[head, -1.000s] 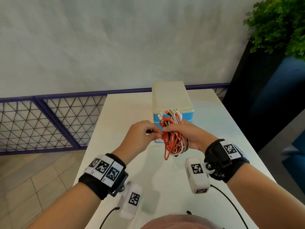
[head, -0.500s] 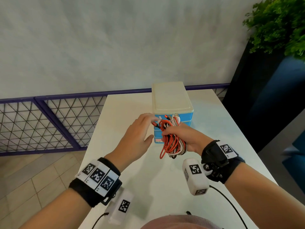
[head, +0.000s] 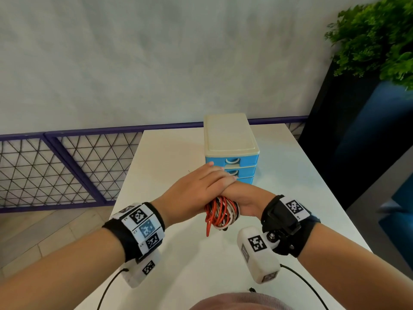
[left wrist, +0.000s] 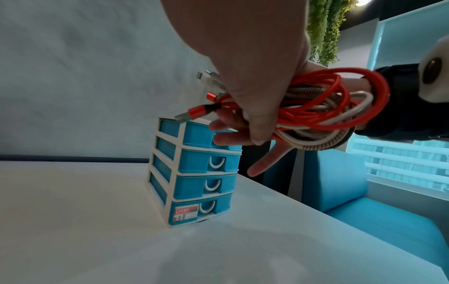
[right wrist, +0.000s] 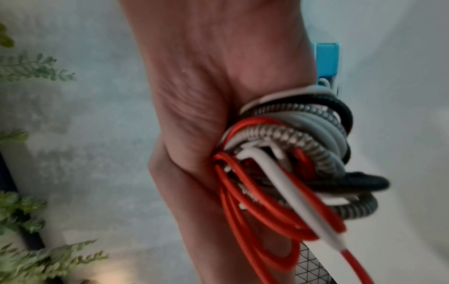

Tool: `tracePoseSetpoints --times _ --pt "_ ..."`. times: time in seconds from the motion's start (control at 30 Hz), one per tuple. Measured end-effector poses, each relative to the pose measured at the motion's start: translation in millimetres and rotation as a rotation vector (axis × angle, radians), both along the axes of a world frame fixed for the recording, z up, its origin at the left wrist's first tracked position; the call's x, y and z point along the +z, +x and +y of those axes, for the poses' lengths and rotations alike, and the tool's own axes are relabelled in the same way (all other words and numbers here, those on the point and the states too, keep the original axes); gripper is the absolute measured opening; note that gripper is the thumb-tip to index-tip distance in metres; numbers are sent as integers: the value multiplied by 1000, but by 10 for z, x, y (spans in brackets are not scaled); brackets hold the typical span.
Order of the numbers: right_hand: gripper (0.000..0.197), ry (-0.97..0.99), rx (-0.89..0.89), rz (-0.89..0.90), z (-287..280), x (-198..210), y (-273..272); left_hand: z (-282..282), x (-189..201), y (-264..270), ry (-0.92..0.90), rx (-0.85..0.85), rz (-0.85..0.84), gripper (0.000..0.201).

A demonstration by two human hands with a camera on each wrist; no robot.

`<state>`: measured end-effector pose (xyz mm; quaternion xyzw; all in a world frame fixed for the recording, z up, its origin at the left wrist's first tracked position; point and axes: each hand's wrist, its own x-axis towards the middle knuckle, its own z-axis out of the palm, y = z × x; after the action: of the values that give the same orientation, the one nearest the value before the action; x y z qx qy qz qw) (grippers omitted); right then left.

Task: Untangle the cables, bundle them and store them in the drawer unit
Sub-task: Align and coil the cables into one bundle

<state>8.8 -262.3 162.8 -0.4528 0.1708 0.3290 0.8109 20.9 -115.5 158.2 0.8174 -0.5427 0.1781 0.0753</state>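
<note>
A person's right hand (head: 243, 198) keeps a clenched grip on a coiled bundle of red, white, black and metal-braided cables (head: 220, 212), held above the white bench (head: 178, 253) so the loops cannot spring apart. The left hand (head: 196, 191), fingers straight and holding nothing, reaches across it to the blue-and-cream plastic four-drawer unit (head: 231, 144), apparently to pull a drawer while the bundle waits just in front.

Your left hand (head: 196, 193) covers your right hand's (head: 243, 198) fingers and the cable bundle's (head: 221, 214) top; the drawer unit's (head: 232, 153) lower drawers sit hidden beyond.
</note>
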Motion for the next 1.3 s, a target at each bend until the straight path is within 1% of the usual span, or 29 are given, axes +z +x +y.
tracePoseSetpoints --times 0.07,0.1,0.17,0.2,0.23,0.3,0.33,0.4,0.43,0.47,0.5,0.57,0.67,0.73,0.77,0.8,0.87,1.0,1.17,1.3 --pt "19 -89 85 2 -60 34 -19 -14 -10 -6 -15 -26 29 59" --pt "17 -142 137 -48 -67 51 -62 -17 -18 -4 -19 -38 40 59" --pt "33 -185 269 -112 -125 15 -82 -30 -30 -9 -24 -59 50 54" --pt "37 -178 301 -114 -163 5 -82 -35 -43 -14 -23 -64 53 52" --pt "35 -203 328 -123 -188 18 -91 -35 -60 -15 -21 -64 57 50" --pt "25 -170 396 -117 -263 71 -97 -20 -91 -19 -27 -54 66 50" --pt "31 -137 415 -119 -284 101 -106 -10 -101 -20 -39 -42 68 51" --pt "61 -94 427 -147 -276 131 -110 10 -108 -15 -67 8 97 52" --pt "74 -111 427 -157 -257 120 -92 17 -107 -10 -79 40 124 52" --pt "84 -143 421 -166 -227 111 -81 24 -107 -6 -89 74 151 50" --pt "89 -171 411 -173 -192 98 -66 32 -107 -1 -94 104 165 47" --pt "88 -175 367 -177 -124 97 -62 47 -119 16 -84 143 145 43" --pt "84 -142 258 -165 -98 129 -57 52 -107 7 -74 182 110 45" --pt "95 -57 223 -92 -127 134 -36 55 -85 -13 -100 186 106 35" --pt "100 -18 219 -57 -148 127 -19 57 -88 -23 -119 170 111 30" --pt "101 2 216 -41 -165 135 -14 58 -96 -35 -136 150 123 26" --pt "98 -9 212 -34 -181 138 -26 52 -116 -66 -142 122 151 24" --pt "97 -50 251 -30 -170 90 -75 43 -141 -117 -111 127 186 27" --pt "95 -27 302 -58 -177 46 -85 77 -167 -154 -107 111 216 24" --pt "89 -21 280 -51 -169 33 -68 74 -179 -169 -98 136 225 26"
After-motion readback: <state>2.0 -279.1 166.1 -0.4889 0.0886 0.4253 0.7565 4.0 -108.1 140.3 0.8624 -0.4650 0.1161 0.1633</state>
